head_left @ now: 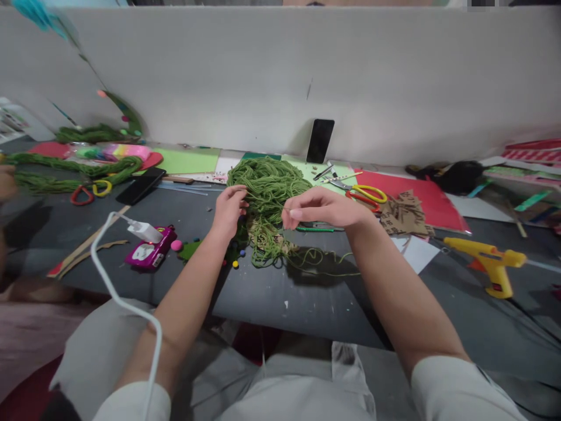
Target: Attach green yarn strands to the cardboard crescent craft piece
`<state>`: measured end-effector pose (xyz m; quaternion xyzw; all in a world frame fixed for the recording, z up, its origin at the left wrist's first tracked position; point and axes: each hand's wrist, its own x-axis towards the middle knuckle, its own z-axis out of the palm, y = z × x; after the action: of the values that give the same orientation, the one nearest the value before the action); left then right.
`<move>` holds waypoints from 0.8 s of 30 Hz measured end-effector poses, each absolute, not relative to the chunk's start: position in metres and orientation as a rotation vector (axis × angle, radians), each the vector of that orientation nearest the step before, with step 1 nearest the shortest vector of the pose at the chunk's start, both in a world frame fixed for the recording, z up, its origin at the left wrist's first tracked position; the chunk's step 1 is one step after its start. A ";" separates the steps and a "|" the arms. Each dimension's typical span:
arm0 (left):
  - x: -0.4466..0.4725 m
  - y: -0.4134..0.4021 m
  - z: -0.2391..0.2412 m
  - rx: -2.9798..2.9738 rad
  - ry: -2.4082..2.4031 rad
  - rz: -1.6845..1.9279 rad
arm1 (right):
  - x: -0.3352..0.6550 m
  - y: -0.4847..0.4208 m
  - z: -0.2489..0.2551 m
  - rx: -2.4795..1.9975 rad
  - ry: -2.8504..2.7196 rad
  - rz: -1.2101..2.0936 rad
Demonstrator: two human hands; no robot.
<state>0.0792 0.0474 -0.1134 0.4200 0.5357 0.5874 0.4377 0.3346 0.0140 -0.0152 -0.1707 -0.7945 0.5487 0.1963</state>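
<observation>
A tangled heap of green yarn (265,187) lies on the dark grey table (272,292) in front of me. My left hand (228,209) is closed, its fingers pinching into the left side of the heap. My right hand (316,209) is closed in a pinch on a thin green strand drawn taut from the heap. More loose strands (315,260) trail over the table below my right hand. Small coloured pompoms (176,245) lie near my left wrist.
Yellow and red scissors (363,194) and cardboard scraps (401,215) lie right of the yarn. A yellow glue gun (491,260) rests far right. A pink device (151,251) with a white charger cable sits left. A phone (319,140) leans on the white wall. Another person's hand (6,181) shows far left.
</observation>
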 end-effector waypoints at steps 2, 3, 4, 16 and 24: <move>0.077 0.047 -0.115 1.181 1.417 1.546 | 0.333 0.007 -0.007 -0.420 -2.222 1.531; 0.077 0.045 -0.114 1.296 1.452 1.597 | 0.332 0.003 -0.004 -0.403 -2.224 1.523; 0.078 0.042 -0.112 1.435 1.466 1.649 | 0.331 0.000 -0.001 -0.387 -2.223 1.513; 0.104 0.010 -0.099 2.324 1.070 1.346 | 0.339 -0.024 0.006 -0.368 -1.943 1.512; 0.101 0.008 -0.097 2.323 1.146 1.611 | 0.362 0.002 0.004 -0.727 -2.287 1.572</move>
<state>0.1010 0.0082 -0.0965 0.7608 0.3752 0.5276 0.0454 0.3620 0.0019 0.0041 -0.2509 -0.7898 0.5429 0.1359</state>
